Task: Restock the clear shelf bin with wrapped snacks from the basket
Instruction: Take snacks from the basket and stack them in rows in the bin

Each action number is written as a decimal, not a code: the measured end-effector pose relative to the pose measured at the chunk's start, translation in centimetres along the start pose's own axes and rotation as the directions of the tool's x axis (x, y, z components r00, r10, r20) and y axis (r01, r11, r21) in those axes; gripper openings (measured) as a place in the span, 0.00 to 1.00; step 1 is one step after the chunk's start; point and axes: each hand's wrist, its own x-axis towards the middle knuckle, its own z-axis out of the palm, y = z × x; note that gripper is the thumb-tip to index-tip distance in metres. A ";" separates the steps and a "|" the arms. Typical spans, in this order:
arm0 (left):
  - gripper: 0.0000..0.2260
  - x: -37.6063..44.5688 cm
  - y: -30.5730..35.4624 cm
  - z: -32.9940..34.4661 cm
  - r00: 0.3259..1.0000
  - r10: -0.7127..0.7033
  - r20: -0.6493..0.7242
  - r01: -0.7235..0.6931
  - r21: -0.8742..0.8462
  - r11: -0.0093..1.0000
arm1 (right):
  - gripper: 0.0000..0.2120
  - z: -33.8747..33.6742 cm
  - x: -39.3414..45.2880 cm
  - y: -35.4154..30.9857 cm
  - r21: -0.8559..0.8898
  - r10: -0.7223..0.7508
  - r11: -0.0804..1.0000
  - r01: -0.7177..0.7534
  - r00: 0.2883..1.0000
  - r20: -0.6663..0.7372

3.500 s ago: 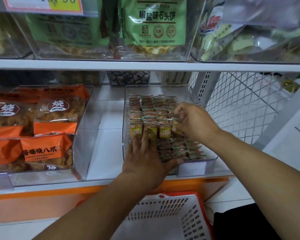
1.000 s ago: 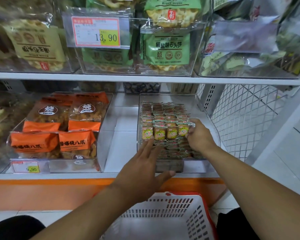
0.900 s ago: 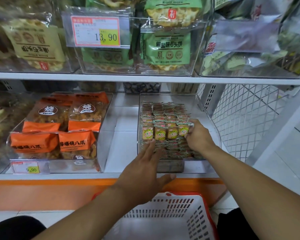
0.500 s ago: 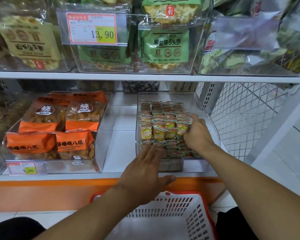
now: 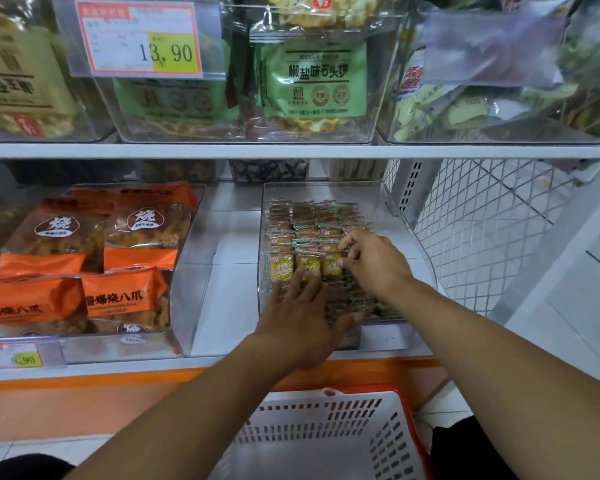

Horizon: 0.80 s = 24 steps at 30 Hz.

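The clear shelf bin [image 5: 407, 220] stands on the lower shelf at centre right, filled with rows of small wrapped snacks [image 5: 309, 226]. A front row of yellow-faced snacks [image 5: 282, 268] stands upright. My left hand [image 5: 302, 317] lies flat over the bin's front, its straight fingers touching the base of that row. My right hand [image 5: 374, 263] reaches in from the right with curled fingers and pinches the snacks at the row's right end, hiding them. Below the shelf sits the white basket with a red rim [image 5: 326, 410]; the part of its inside that shows holds nothing.
A second clear bin with orange snack bags [image 5: 84, 271] sits to the left, a bare white shelf strip between the two. Upper shelf bins with green bags [image 5: 316, 84] and a price tag [image 5: 139, 39] hang overhead. A white wire mesh panel [image 5: 482, 230] closes the right side.
My right hand has shifted left along the front row and now pinches snacks nearer the middle. My left hand slid forward until its fingertips met the row. The view has drawn closer.
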 end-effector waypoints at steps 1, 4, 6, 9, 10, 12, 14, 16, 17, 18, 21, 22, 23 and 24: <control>0.46 0.1 0.0 -0.1 1.000 0.001 0.007 -0.001 -0.008 1.000 | 0.08 0.1 0.1 0.1 -0.003 -0.004 1.000 0.004 1.000 0.004; 0.44 0.5 0.1 -0.1 1.000 0.029 0.010 -0.029 0.004 1.000 | 0.07 0.1 0.5 0.3 0.030 0.000 1.000 -0.001 1.000 0.026; 0.43 0.7 0.0 0.0 1.000 0.024 0.007 -0.024 -0.012 1.000 | 0.08 0.1 0.7 0.4 0.060 -0.009 0.998 0.006 0.999 0.045; 0.43 1.2 -0.1 0.3 1.000 0.012 0.014 -0.012 -0.032 0.999 | 0.08 0.1 0.9 0.5 0.083 -0.058 0.995 0.051 0.995 0.076; 0.44 1.3 -0.2 0.3 1.000 0.011 0.020 -0.010 -0.037 0.999 | 0.09 0.1 0.9 0.5 0.087 -0.067 0.994 0.059 0.994 0.082; 0.43 1.3 -0.2 0.3 1.000 0.012 0.018 -0.011 -0.046 0.999 | 0.11 0.0 0.8 0.7 0.096 -0.051 0.994 0.047 0.998 0.039; 0.43 1.2 -0.1 0.5 1.000 0.018 -0.001 -0.018 -0.041 0.999 | 0.19 -0.2 0.9 0.9 0.083 0.028 0.996 -0.024 0.998 -0.050; 0.42 1.2 -0.1 0.5 0.999 0.026 -0.019 -0.027 -0.031 0.999 | 0.28 -0.4 0.8 1.1 0.018 0.121 0.993 -0.120 0.990 -0.068; 0.41 1.2 -0.2 0.6 0.999 0.030 -0.025 -0.030 -0.029 0.999 | 0.31 -0.4 0.7 1.1 -0.011 0.153 0.988 -0.154 0.987 -0.046; 0.41 1.2 -0.2 0.6 0.999 0.033 -0.031 -0.034 -0.029 0.999 | 0.33 -0.3 0.6 1.2 -0.024 0.169 0.985 -0.169 0.985 -0.020; 0.40 1.2 -0.2 0.7 0.998 0.037 -0.043 -0.038 -0.030 0.999 | 0.28 0.2 0.3 1.5 -0.024 0.147 0.989 -0.147 0.989 -0.003; 0.40 1.2 -0.2 0.7 0.999 0.036 -0.040 -0.037 -0.030 0.999 | 0.25 0.4 0.3 1.5 -0.037 0.130 0.991 -0.131 0.991 -0.015; 0.40 1.2 -0.2 0.7 0.999 0.035 -0.036 -0.036 -0.031 0.999 | 0.23 0.5 0.2 1.5 -0.053 0.117 0.992 -0.118 0.993 -0.026; 0.40 1.3 -0.2 0.7 0.999 0.035 -0.034 -0.036 -0.031 0.999 | 0.21 0.6 0.2 1.4 -0.064 0.110 0.992 -0.112 0.993 -0.033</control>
